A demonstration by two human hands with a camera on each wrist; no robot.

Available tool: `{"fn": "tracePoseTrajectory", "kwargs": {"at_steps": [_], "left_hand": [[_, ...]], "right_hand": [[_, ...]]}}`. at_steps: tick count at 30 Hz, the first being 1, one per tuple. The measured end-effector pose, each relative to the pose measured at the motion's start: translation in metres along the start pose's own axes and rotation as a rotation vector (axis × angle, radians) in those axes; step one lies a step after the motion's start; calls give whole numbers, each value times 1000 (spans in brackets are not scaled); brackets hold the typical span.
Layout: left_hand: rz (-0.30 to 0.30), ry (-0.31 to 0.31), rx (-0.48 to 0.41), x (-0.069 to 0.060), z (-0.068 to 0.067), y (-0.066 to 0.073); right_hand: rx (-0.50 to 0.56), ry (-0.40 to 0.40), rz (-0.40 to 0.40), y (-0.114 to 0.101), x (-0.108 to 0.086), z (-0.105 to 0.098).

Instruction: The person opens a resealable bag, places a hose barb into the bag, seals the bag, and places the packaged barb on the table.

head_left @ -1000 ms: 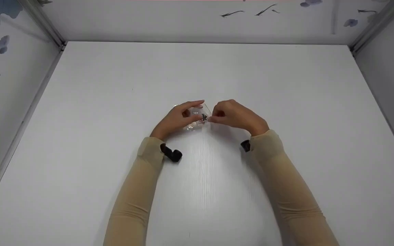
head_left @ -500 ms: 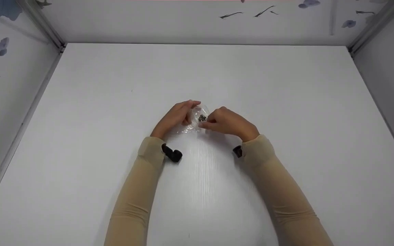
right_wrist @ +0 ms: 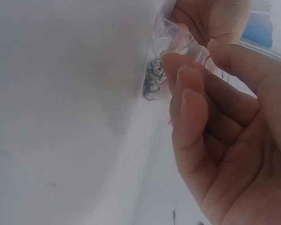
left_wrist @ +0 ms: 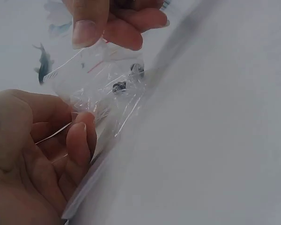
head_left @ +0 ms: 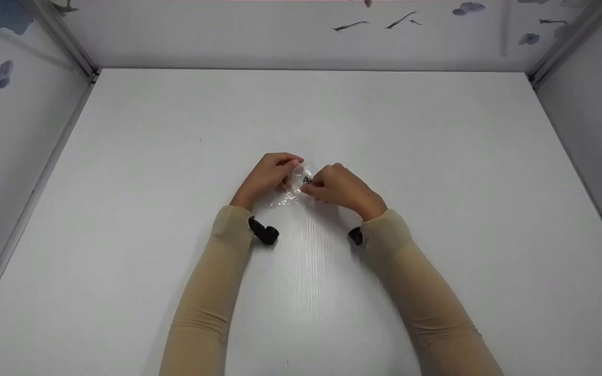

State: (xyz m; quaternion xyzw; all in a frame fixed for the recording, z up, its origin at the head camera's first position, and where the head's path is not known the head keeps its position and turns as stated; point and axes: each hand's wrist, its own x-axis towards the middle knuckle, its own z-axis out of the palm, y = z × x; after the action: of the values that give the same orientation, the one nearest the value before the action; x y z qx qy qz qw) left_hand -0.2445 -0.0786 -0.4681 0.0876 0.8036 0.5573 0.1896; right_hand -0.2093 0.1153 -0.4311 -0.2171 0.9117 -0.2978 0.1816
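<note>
A small clear plastic bag (head_left: 286, 198) with a red line along its mouth lies between both hands, just above or on the table. Inside it are several small shiny metal parts (right_wrist: 154, 77); they look like nuts, though their exact kind is unclear. My left hand (head_left: 268, 175) grips one side of the bag with curled fingers, seen also in the left wrist view. From the other side, my right hand (head_left: 345, 190) pinches the bag near its red-lined edge. The right fingertips partly hide the metal parts in the head view.
The white table (head_left: 437, 156) spreads all around the hands. Pale panels (head_left: 280, 36) with printed flowers and leaves stand at its back and sides. A black wrist camera (head_left: 264, 232) sticks out from the left sleeve, another from the right.
My right hand has moved left and slightly nearer, closer to my left hand. The left thumb has risen towards its fingers, and the bag's clear film has shifted between the hands.
</note>
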Motion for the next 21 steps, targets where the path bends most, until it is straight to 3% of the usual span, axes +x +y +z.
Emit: {"fn": "tracePoseTrajectory", "kwargs": {"at_steps": [6, 10, 15, 21], "left_hand": [[3, 31, 39, -1, -1, 5], [-38, 43, 42, -3, -3, 10], [-82, 28, 29, -6, -6, 17], [-92, 1, 68, -9, -8, 20]], "right_hand": [[7, 25, -21, -1, -1, -5], [-3, 64, -45, 0, -3, -9], [-5, 101, -66, 3, -7, -16], [-5, 135, -110, 6, -13, -26]]}}
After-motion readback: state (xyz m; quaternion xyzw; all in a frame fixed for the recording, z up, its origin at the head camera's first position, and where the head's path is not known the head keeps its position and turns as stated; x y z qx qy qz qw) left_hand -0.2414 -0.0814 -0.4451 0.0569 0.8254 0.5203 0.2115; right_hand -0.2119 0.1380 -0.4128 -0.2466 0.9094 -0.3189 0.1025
